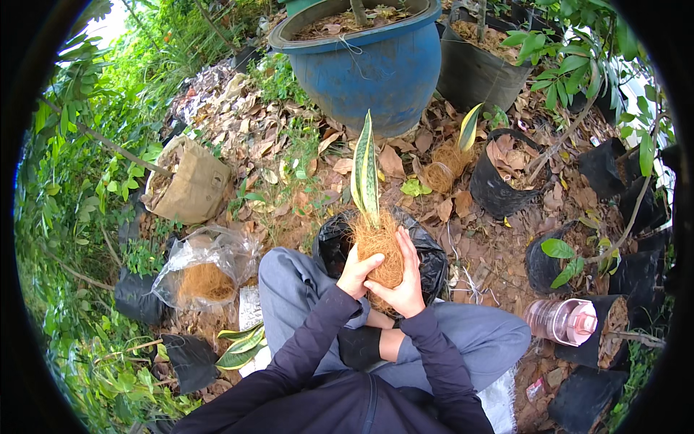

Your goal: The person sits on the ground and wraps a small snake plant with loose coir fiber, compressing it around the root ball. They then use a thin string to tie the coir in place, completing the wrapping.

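Observation:
Between my palms is a ball of brown coconut fibre (pixel 380 255), with a variegated snake plant leaf (pixel 365 168) standing upright out of its top. My left hand (pixel 358 273) cups the ball's left side, and my right hand (pixel 404 279) presses along its right side. The thumbs come close together at the front. Beneath and behind the ball, a black plastic bag (pixel 428 247) lies spread on the ground in front of my crossed legs. What the bag contains is mostly hidden by the ball and my hands.
A second fibre-wrapped snake plant (pixel 447 163) lies beyond, near the big blue pot (pixel 368 70). To the left are a clear plastic bag of fibre (pixel 206 279) and loose snake plant leaves (pixel 244 347). A pink water bottle (pixel 561 321) lies right, near black grow bags (pixel 504 187).

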